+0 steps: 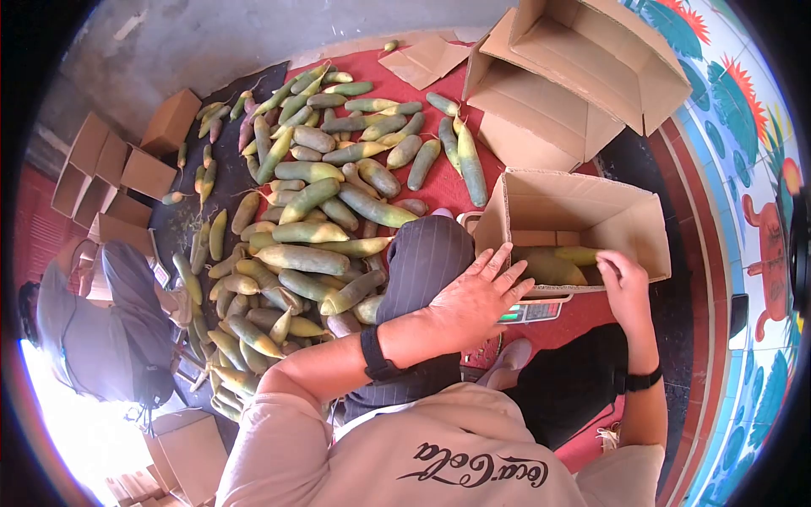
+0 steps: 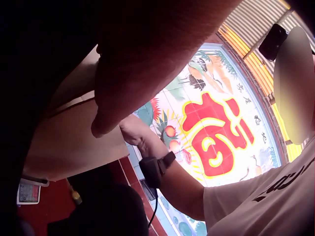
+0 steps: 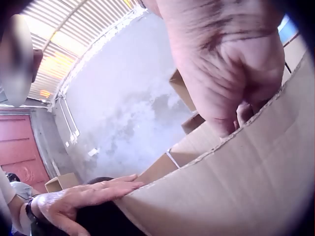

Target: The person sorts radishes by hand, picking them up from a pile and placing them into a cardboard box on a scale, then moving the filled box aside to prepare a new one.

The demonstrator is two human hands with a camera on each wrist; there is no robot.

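A cardboard box stands open in front of the person, with green radishes inside. The left hand rests with spread, straight fingers on the box's near left edge; in the right wrist view this hand lies flat along the cardboard rim. Over the near right side reaches the right hand, its bent fingers at the tip of a yellow-green radish, which they appear to pinch. The right wrist view shows the hand from the heel, fingertips partly hidden behind the rim.
A large pile of green radishes covers the red cloth on the left. Empty boxes lie beyond the open one. Under it is a scale with a lit display. Another person sits at far left near more boxes.
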